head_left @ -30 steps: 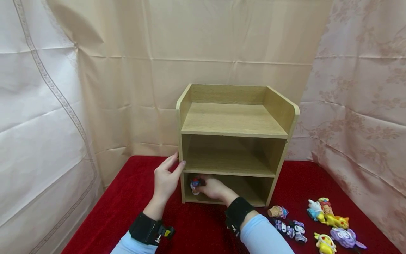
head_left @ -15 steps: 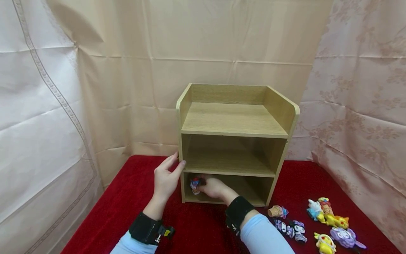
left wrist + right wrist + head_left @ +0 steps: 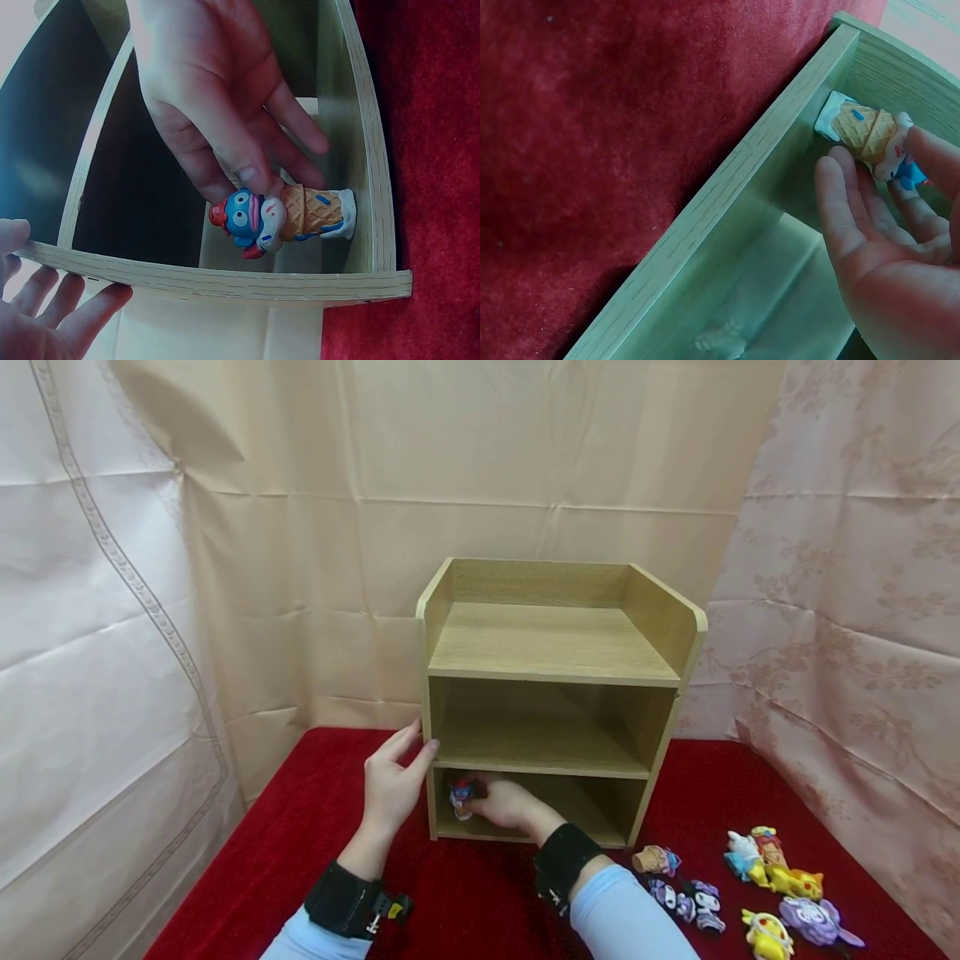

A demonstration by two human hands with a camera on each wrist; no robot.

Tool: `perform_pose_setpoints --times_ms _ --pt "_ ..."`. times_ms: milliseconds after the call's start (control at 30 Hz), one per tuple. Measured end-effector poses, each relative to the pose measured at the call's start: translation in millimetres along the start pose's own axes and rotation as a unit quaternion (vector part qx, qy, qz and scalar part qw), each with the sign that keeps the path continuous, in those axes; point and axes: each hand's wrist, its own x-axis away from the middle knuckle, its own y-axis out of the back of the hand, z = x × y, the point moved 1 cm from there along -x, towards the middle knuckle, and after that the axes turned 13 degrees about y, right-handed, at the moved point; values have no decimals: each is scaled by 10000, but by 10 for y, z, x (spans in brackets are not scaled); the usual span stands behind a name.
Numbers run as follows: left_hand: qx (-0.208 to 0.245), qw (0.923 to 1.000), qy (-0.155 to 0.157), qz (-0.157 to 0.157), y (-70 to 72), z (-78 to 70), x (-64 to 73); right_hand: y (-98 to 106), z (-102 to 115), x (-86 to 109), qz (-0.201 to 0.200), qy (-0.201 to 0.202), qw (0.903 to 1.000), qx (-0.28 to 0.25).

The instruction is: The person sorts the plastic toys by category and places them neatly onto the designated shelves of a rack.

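My right hand [image 3: 506,803] reaches into the lowest compartment of a small wooden shelf [image 3: 555,643]. Between thumb and fingers it holds an ice cream cone figurine [image 3: 319,210] by its upper part. The figurine has a blue face, a red top and a waffle cone. It stands upright near the left wall, its white base at the bottom board. My left hand [image 3: 393,787] rests against the shelf's left side panel, fairly straight fingers [image 3: 101,311] on the outside and thumb at the front edge.
On the red cloth [image 3: 315,843] to the right lie several toy figures: a cone-shaped one [image 3: 656,860], black-and-purple ones [image 3: 707,906], yellow ones [image 3: 768,935] and a purple one [image 3: 813,920]. Beige curtain [image 3: 300,568] hangs behind the shelf.
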Motion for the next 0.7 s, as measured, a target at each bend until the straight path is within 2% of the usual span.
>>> perform_pose_setpoints --times_ms 333,700 --pt "-59 10000 9 -24 0 -11 8 88 -14 108 63 -24 9999 -99" --pt "-95 9999 19 -83 -2 -15 18 229 -5 252 -58 244 9995 180"
